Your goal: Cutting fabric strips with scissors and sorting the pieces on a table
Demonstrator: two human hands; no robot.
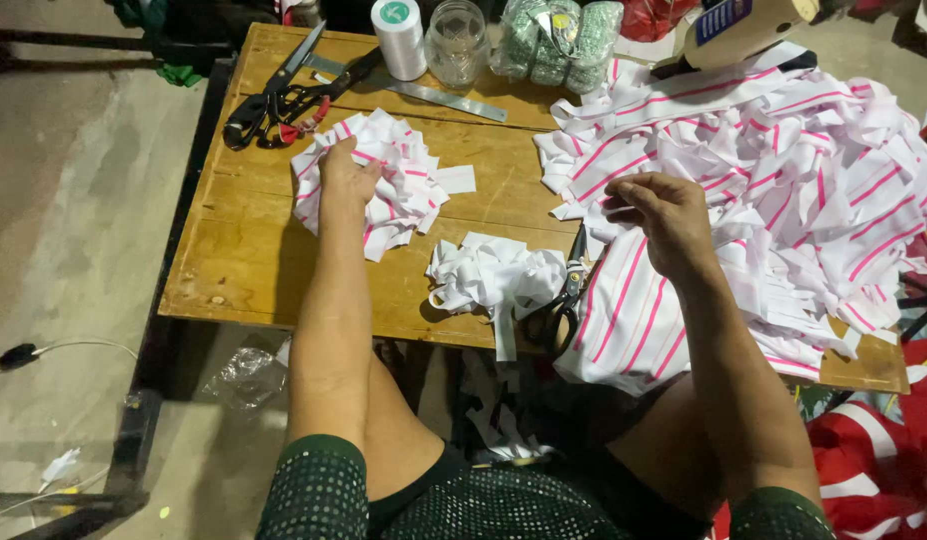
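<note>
— Wooden table [253,250], worn, with bare floor off its left edge. What lies nearest the person?

— One small pair of scissors [558,305] at the near edge, tips pointing away toward the far side. Just left of it, one heap of plain white strips [493,272], one strip hanging over the edge.

— And the hands?

— Two. The right hand [663,215] hovers over the big pile of pink-striped pieces [783,170], fingers curled in; whether they pinch a piece I cannot tell. The left hand [345,180] rests spread on the smaller striped stack [383,185], fingers loosely pressing it.

— Open room?

— Bare wood left of and in front of the small stack, out to the table's left edge. The right half is buried.

— Farther back?

— Two large black shears [293,90], long axes running diagonally, a metal ruler [433,95], one white thread cone [398,38], one glass jar [455,42].
</note>
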